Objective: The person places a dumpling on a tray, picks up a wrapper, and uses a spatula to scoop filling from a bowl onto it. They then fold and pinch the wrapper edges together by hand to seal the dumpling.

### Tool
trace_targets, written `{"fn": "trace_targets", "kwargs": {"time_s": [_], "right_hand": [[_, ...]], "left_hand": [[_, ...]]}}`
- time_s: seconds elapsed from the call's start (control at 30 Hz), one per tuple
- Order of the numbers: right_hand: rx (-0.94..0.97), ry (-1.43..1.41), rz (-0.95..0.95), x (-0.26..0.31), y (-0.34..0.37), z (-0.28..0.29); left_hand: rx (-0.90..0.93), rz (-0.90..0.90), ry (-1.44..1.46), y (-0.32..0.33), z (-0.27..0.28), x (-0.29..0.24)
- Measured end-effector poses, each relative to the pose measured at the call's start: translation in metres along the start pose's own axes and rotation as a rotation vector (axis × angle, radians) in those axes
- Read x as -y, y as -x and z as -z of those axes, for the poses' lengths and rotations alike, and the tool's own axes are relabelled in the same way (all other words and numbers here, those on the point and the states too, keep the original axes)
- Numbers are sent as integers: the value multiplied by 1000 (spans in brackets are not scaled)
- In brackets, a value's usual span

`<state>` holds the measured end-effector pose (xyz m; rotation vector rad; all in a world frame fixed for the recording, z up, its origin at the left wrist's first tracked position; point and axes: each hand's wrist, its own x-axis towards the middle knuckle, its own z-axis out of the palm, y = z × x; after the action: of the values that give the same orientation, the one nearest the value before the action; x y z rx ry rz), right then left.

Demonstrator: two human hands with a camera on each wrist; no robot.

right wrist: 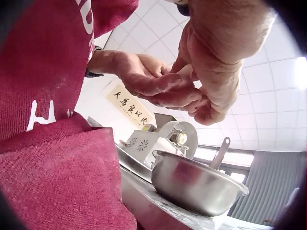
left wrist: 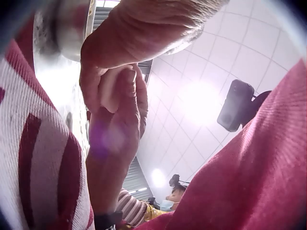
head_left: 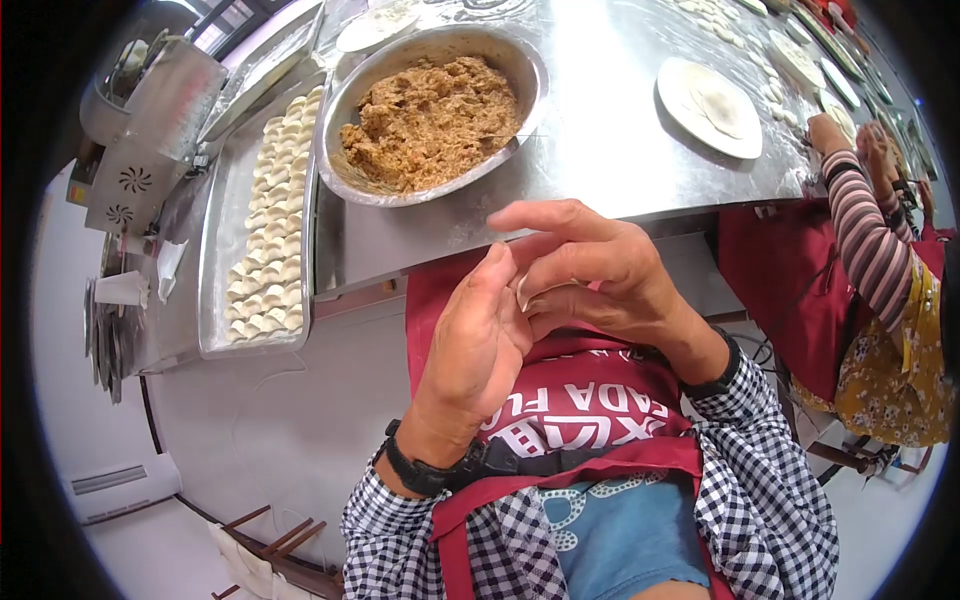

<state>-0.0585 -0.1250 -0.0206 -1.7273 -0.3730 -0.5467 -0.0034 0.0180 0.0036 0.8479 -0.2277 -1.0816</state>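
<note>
Head view: left hand [head_left: 475, 345] and right hand [head_left: 600, 265] meet in front of the apron [head_left: 610, 390], short of the worktop [head_left: 600, 150]. Both pinch one pale dough piece [left wrist: 111, 91] between them; fingers hide most of it. From the piece, left hand at roughly 8 o'clock, right at 3. Long axis: in the left wrist view the exposed part runs about 1 to 7 o'clock; full outline cannot be told.

Key relation: tray [head_left: 225, 235] of dumplings [head_left: 272, 225] lies between 9 and 10 o'clock from the hands, well apart, its length near 12-to-6. Left hand is nearer to it. Bowl [head_left: 530, 75] of filling [head_left: 435, 120] sits at 11 o'clock.
</note>
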Motion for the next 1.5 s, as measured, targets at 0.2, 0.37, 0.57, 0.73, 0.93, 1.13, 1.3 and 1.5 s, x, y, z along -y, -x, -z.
{"fn": "trace_targets", "kwargs": {"time_s": [0.2,0.37,0.57,0.73,0.93,1.13,1.3,1.5], "right_hand": [[-24,28,-14,-3,2,2],[-21,7,-31,-2,4,1],[-39,29,-39,-1,3,1],[-47,16,-16,-3,3,1],[-10,29,59,-8,2,4],[11,157,45,4,1,3],[-5,77,24,2,5,3],[-55,-65,11,1,11,-4]], "left_hand": [[19,12,-27,0,0,1],[0,12,-67,2,0,4],[58,50,-137,1,5,3],[-32,60,-168,3,-3,0],[42,76,-154,4,2,1],[-11,33,-54,7,-5,-2],[65,40,-31,6,2,-1],[85,46,42,5,-2,-2]]}}
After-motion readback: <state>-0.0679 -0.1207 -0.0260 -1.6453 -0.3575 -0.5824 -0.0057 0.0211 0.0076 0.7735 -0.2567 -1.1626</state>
